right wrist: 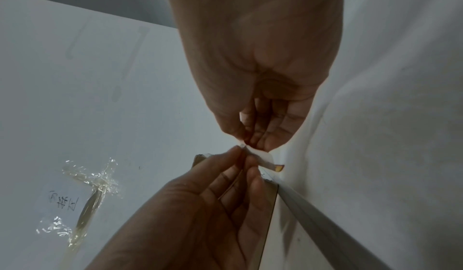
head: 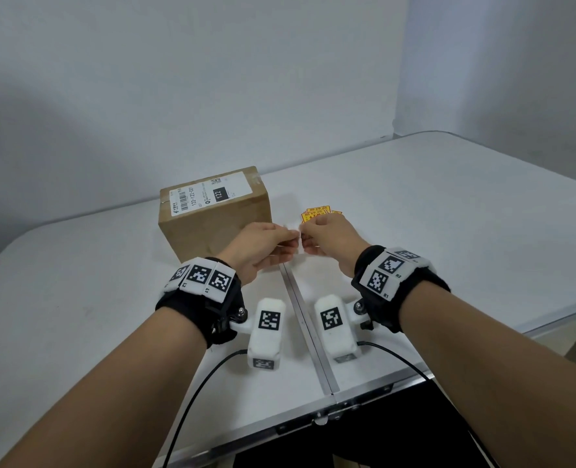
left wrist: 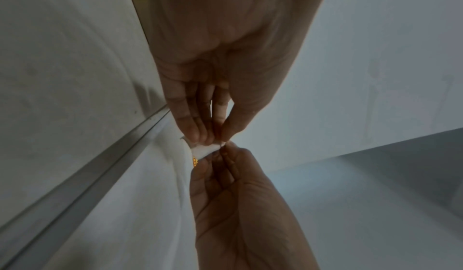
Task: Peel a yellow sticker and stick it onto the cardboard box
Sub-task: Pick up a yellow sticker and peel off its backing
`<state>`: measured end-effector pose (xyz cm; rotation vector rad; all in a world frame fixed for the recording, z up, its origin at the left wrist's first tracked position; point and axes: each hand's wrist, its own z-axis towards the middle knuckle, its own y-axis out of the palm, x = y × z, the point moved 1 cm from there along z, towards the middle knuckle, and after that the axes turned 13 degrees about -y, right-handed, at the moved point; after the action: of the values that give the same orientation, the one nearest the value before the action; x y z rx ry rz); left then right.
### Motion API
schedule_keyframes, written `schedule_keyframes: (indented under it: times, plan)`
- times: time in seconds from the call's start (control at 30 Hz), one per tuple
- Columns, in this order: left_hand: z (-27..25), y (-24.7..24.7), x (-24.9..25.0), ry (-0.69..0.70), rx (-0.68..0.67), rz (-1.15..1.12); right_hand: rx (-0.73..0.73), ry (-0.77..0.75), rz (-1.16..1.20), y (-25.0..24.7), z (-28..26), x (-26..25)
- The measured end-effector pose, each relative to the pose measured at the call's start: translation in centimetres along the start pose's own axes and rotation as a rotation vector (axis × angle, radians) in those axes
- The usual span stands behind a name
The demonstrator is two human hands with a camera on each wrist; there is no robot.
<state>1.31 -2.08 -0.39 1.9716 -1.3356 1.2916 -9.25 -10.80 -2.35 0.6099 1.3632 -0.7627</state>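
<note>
Over the white table, both hands hold one small sticker (head: 291, 228) by its white backing. My left hand (head: 291, 238) pinches its left side and my right hand (head: 306, 239) pinches its right side. In the left wrist view the white backing (left wrist: 204, 150) curls between the left hand (left wrist: 213, 138) and the right hand (left wrist: 220, 153), with a sliver of yellow showing below it. The right wrist view also shows the sticker (right wrist: 260, 158) with a yellow corner. The cardboard box (head: 212, 217) stands just left of the hands, a white shipping label on top.
More yellow stickers (head: 318, 212) lie on the table (head: 448, 214) just beyond my right hand. A metal seam (head: 308, 332) runs down the tabletop between my forearms. A wall rises behind the table, with clear tape (right wrist: 92, 195) stuck on it.
</note>
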Motion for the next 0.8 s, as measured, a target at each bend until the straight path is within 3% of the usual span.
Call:
schedule_keyframes:
  times: [0.5, 0.8]
  plan:
    - [-0.44, -0.29, 0.09, -0.078, -0.004, -0.182, -0.084, 0.107, 0.009, 0.48, -0.18, 0.54]
    - [-0.48, -0.43, 0.14, -0.009, 0.034, -0.084, -0.077, 0.118, 0.158, -0.15, -0.94, 0.28]
